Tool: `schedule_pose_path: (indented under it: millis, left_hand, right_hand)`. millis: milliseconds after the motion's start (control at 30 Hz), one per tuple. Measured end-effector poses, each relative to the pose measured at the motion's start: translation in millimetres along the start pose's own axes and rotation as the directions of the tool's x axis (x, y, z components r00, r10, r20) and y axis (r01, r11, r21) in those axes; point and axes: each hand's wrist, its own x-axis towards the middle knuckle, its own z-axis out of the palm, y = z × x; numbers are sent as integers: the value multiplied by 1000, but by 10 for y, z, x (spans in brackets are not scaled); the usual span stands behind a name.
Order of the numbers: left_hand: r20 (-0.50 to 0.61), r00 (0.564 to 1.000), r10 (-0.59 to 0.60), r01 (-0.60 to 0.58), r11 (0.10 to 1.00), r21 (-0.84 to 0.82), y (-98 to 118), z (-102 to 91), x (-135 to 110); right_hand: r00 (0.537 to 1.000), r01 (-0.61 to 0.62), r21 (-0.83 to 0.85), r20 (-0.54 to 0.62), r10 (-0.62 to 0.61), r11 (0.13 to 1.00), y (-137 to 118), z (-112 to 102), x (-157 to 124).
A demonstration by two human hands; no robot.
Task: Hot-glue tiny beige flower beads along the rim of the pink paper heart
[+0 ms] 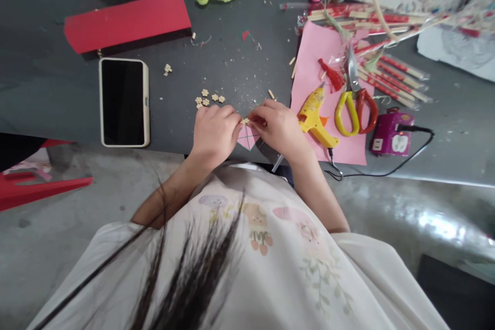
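Between my two hands, at the front edge of the dark table, is a small pink paper diamond with dark green lines across it. My left hand pinches its left side, the fingers curled. From the other side my right hand closes on it, thumb and fingertips together. A tiny pale piece shows at the diamond's top, between the fingertips. Just beyond my left hand lie several small wooden flower pieces. A yellow glue gun rests right of my right hand.
Scissors lie on a pink sheet under the glue gun. A corded purple power box stands at right. A phone and red box lie left. Wrapped sticks fill the back right.
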Motion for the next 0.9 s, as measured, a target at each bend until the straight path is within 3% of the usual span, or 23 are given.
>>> schedule_pose_path:
  millis: [400, 900]
  left_hand:
    - [-12, 1000, -16, 15, 995, -97, -34, 45, -4]
    - [-17, 999, -35, 34, 996, -85, -46, 49, -10]
  right_hand:
    - [999, 33, -20, 40, -32, 999, 1, -13, 36]
    - [998, 41, -64, 53, -38, 997, -1, -21, 50]
